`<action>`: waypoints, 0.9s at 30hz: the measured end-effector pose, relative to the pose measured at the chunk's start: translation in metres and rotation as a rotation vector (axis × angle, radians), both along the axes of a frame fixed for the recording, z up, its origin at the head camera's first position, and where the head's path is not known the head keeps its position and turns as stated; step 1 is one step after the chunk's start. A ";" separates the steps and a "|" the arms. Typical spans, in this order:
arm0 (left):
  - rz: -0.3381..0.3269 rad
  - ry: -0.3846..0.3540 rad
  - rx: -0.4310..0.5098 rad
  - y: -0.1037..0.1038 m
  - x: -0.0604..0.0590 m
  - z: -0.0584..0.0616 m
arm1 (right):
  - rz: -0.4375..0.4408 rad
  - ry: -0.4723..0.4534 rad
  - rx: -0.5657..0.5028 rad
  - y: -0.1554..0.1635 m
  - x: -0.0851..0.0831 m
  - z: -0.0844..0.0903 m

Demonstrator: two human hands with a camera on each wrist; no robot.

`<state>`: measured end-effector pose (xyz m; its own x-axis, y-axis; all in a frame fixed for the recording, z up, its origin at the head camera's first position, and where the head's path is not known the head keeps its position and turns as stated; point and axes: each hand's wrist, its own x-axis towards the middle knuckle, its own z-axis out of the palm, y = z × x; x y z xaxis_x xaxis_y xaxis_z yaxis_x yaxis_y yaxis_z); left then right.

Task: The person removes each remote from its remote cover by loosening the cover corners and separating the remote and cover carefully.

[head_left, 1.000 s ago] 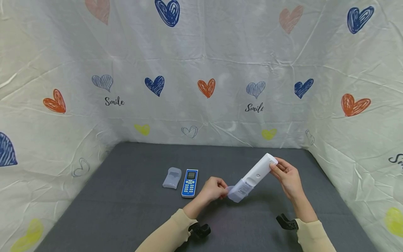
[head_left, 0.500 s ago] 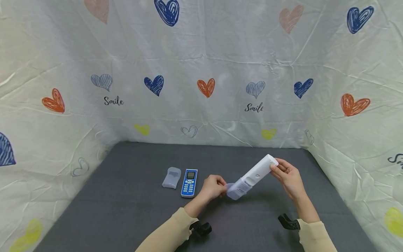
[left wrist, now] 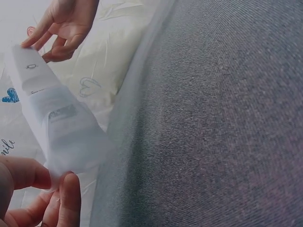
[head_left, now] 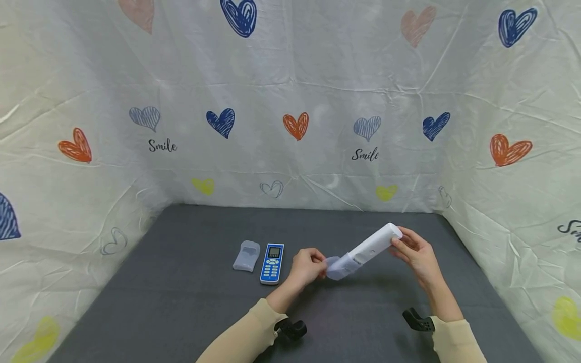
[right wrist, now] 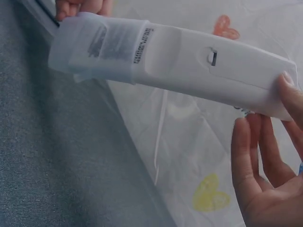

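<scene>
A white remote (head_left: 372, 246) hangs tilted above the grey mat, back side up, between both hands. A translucent sleeve (head_left: 339, 265) covers its lower left end. My left hand (head_left: 320, 266) pinches the sleeve's loose end between thumb and finger. My right hand (head_left: 399, 244) holds the remote's upper right end in its fingertips. The right wrist view shows the remote's back (right wrist: 213, 66) with its label under the sleeve (right wrist: 94, 47), and one fingertip (right wrist: 289, 80) on the far end. In the left wrist view the sleeve (left wrist: 71, 137) sits just above my thumb.
A blue and white remote (head_left: 272, 263) lies face up left of my left hand, with a second translucent sleeve (head_left: 247, 255) beside it. Heart-printed sheets (head_left: 290, 126) wall in the grey mat (head_left: 181, 302) at the back and on both sides.
The white remote has tipped a little flatter. The sleeved end has risen and shifted slightly left with my left hand. The right hand has barely moved.
</scene>
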<state>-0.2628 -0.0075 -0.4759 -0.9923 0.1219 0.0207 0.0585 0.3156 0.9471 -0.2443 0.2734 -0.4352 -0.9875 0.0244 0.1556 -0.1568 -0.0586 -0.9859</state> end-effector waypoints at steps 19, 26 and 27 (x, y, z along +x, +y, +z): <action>0.071 0.064 0.031 0.001 -0.008 -0.001 | 0.231 0.019 -0.021 0.019 0.006 -0.005; 0.114 0.085 -0.026 0.001 -0.011 -0.005 | 0.249 0.001 0.000 0.020 0.006 -0.008; 0.120 0.092 -0.032 0.001 -0.011 -0.005 | 0.248 -0.004 0.009 0.019 0.006 -0.009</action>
<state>-0.2741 -0.0068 -0.4811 -0.9940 0.0046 0.1097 0.1041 0.3555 0.9289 -0.2378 0.2928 -0.4438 -0.9637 -0.2203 0.1509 -0.1351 -0.0856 -0.9871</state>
